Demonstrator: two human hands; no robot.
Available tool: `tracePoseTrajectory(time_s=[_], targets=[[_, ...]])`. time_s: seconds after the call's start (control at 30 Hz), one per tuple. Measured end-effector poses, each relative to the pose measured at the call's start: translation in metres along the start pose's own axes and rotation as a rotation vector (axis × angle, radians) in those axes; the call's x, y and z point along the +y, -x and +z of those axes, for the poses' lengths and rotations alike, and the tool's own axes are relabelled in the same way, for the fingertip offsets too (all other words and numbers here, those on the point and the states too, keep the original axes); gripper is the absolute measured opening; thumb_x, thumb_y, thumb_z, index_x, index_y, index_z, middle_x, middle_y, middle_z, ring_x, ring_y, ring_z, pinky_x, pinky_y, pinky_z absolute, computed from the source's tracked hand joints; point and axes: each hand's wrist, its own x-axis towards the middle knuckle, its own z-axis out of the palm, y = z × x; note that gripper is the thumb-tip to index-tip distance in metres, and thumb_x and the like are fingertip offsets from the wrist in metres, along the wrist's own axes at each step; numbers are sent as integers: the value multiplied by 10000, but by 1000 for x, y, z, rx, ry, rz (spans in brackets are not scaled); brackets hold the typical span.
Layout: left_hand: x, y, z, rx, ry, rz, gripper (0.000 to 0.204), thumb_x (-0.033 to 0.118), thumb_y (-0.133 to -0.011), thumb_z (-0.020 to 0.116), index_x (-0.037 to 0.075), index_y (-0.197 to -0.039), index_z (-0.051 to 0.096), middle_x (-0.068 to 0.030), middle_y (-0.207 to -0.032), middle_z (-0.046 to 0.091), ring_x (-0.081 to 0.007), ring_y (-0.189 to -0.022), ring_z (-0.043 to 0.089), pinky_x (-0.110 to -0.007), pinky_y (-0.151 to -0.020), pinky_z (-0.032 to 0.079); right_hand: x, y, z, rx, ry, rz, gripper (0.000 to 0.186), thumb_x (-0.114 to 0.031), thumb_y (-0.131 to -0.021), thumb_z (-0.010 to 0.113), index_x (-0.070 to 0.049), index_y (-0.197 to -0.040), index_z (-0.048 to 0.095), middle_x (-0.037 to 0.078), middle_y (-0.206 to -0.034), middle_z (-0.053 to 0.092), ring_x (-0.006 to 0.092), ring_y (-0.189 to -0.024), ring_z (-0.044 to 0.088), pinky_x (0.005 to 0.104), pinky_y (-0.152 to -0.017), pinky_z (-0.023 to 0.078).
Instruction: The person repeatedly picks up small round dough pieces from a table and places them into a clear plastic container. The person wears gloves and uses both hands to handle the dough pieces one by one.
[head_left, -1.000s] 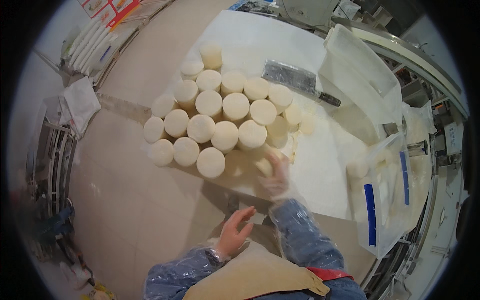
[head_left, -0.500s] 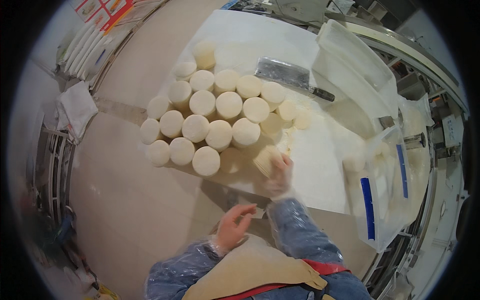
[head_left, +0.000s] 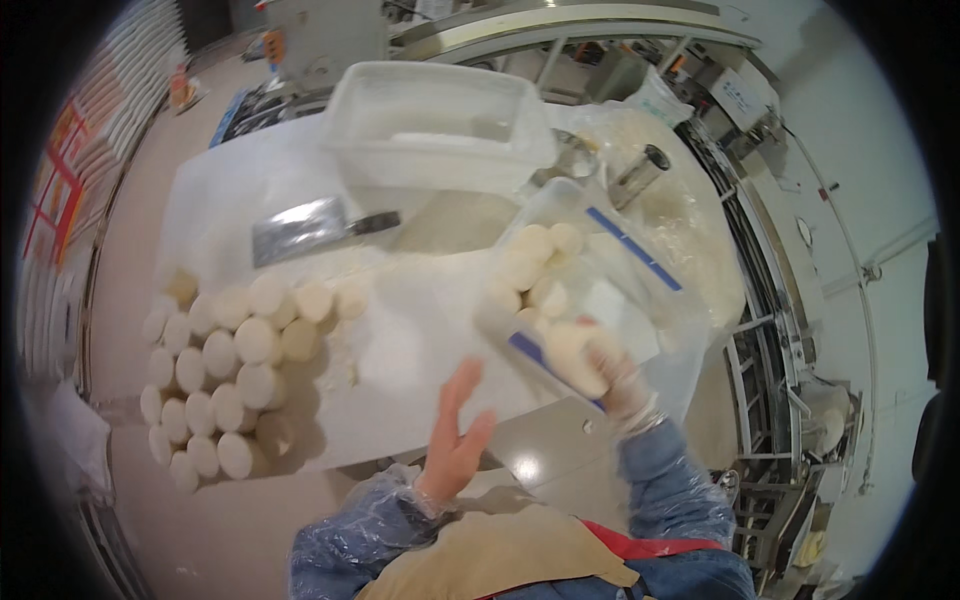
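My right hand (head_left: 615, 378) grips a stack of round dough wrappers (head_left: 574, 350), held over the near wall of a clear plastic tub (head_left: 680, 340) with blue strips on its rims. Inside that tub, several pale stacks (head_left: 522, 268) stand towards its far left. In front of me my left hand (head_left: 456, 445) hovers near the table's front edge, thumb and fingers apart, nothing in it. At the left of the white table, several more wrapper stacks (head_left: 258, 342) stand close together. Motion blurs the right hand's fingertips.
A cleaver (head_left: 300, 230) with a black handle lies behind the stacks. Beyond it sits a large translucent bin (head_left: 435, 130). A metal bowl (head_left: 572, 155) and a metal cylinder (head_left: 638, 175) are beside the tub. Loose flour and scraps dust the white tabletop (head_left: 420, 310).
My right hand has carried the wrapper stack from the group on the table rightwards to the tub. The view has turned right. My left hand's fingers have spread more.
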Motion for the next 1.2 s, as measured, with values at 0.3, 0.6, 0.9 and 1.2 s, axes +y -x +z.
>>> tracePoseTrajectory(time_s=[0.3,0.6,0.9,1.2], targets=[[-9,-55,24,206,-180,53,446,4,-870,450,2,-1311,383,-133,-1185,511,-219,-1116,495,-337,-968,374,19,-156,-156,394,405,456,453,-302,-832,645,-91,-1204,496,77,-1085,588,221,-942,594,337,-813,502],[-23,-10,-40,409,-203,-101,334,46,-888,488,-3,-1217,468,-98,-1037,569,-169,-976,549,-308,-891,425,11,-178,-141,369,812,-3,337,-231,-883,567,-36,-1155,533,57,-1004,583,150,-898,555,286,-812,461],[-16,74,-167,977,2,-199,498,132,-858,538,-10,-1297,349,-163,-1273,424,-236,-1204,402,-351,-1008,325,95,-98,231,-432,617,162,323,-328,-897,552,-34,-1001,633,2,-790,591,92,-682,510,247,-657,423],[-10,65,-220,765,-181,-261,566,101,-826,546,-2,-1338,328,-78,-1259,414,-178,-1140,422,-300,-982,321,212,-100,303,-440,1067,23,524,-398,-748,675,19,-1051,580,175,-1063,550,249,-992,557,338,-824,447]])
